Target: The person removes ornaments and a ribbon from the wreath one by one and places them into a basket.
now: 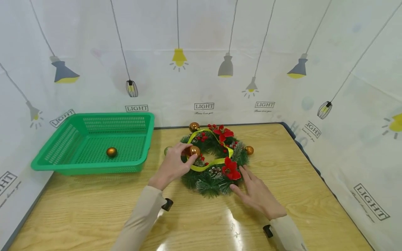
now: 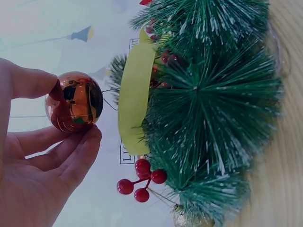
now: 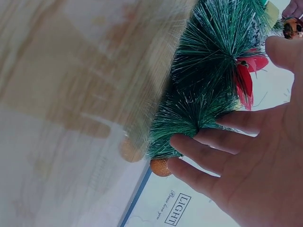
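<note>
A shiny copper-coloured Christmas ball (image 2: 73,101) is pinched between the thumb and fingers of my left hand (image 1: 173,164), over the left side of a green wreath (image 1: 209,186). In the left wrist view a thin loop runs from the ball toward the wreath. My right hand (image 1: 259,195) lies along the wreath's right front edge with its fingers extended, near a red flower (image 1: 230,169). A yellow ribbon (image 1: 201,168) loops over the wreath. Other balls sit round its rim: a copper one (image 1: 194,127) at the back, an orange glittery one (image 1: 249,150) at the right, a green one (image 1: 167,150) at the left.
A green plastic basket (image 1: 142,164) stands at the left of the wooden table (image 1: 301,195), with one golden-orange ball (image 1: 111,152) inside. Behind the table hangs a white backdrop (image 1: 207,87) printed with lamps. Red berries (image 2: 142,178) stick out from the wreath.
</note>
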The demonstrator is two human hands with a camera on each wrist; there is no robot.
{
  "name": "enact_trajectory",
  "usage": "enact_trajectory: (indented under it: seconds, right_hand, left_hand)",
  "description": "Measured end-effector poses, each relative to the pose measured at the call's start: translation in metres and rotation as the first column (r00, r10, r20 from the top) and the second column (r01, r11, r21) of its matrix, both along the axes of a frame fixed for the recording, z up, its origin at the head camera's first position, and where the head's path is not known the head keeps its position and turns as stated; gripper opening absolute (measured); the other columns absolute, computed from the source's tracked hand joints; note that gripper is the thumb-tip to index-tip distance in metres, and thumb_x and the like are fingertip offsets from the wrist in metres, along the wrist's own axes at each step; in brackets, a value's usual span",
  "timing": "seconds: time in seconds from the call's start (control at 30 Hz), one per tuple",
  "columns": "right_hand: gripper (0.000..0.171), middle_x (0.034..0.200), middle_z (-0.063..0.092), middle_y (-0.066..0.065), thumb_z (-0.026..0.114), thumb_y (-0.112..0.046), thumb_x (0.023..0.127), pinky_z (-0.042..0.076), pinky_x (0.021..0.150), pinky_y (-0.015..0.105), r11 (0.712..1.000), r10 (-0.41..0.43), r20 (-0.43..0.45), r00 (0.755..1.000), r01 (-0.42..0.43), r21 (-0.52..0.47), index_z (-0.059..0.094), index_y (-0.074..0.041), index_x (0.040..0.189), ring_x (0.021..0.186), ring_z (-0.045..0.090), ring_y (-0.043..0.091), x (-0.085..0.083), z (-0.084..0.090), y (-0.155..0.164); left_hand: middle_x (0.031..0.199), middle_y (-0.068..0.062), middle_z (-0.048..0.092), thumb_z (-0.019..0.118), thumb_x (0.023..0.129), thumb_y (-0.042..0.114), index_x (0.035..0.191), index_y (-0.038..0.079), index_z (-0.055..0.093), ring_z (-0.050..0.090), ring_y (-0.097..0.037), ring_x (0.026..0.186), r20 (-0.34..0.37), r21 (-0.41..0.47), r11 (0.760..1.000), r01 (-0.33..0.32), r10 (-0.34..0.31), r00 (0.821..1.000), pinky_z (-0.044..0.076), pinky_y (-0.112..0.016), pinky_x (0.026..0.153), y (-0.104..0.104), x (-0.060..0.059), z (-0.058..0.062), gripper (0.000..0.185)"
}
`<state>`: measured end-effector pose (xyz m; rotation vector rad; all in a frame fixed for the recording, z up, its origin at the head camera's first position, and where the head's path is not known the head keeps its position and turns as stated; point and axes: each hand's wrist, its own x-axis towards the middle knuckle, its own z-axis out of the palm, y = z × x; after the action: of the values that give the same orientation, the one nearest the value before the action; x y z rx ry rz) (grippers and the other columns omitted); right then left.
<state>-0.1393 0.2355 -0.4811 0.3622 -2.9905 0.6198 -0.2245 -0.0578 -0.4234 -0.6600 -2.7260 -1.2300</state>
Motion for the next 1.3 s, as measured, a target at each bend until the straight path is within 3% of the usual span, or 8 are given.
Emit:
enact_trajectory:
  seconds: [0.53,1.07,1.3]
  right_hand:
    - [0.080,0.158,0.033,0.032,0.056,-0.048,0.102,0.046,0.106,0.064,1.000,0.001,0.005,1.000,0.000,-0.012,0.031,0.007,0.155,0.133,0.049,0.052,0.000,-0.002,0.000]
    - [0.082,0.158,0.033,0.033,0.054,-0.051,0.102,0.048,0.105,0.063,1.000,0.000,0.007,1.000,0.000,-0.009,0.030,0.006,0.156,0.129,0.054,0.051,0.000,-0.003,0.000]
    - [0.081,0.157,0.033,0.034,0.055,-0.049,0.102,0.049,0.104,0.062,1.000,0.007,0.000,1.000,-0.007,-0.003,0.030,0.007,0.155,0.125,0.057,0.051,-0.001,-0.004,-0.001]
  left_hand:
    - [0.112,-0.012,0.067,0.070,0.097,0.025,0.130,0.002,0.064,0.066,-0.023,0.092,-0.077,0.123,0.992,-0.007,0.016,0.997,0.060,-0.045,0.080,-0.017,-0.001,0.001,0.041]
    - [0.114,-0.013,0.069,0.075,0.093,0.020,0.129,0.001,0.064,0.068,-0.027,0.101,-0.115,0.173,0.983,-0.068,0.089,0.989,0.061,-0.041,0.087,-0.043,-0.006,0.006,0.042]
    - [0.116,-0.013,0.067,0.074,0.092,0.018,0.130,0.000,0.063,0.067,-0.027,0.103,-0.091,0.190,0.976,-0.103,0.122,0.988,0.060,-0.041,0.092,-0.058,-0.007,0.007,0.043]
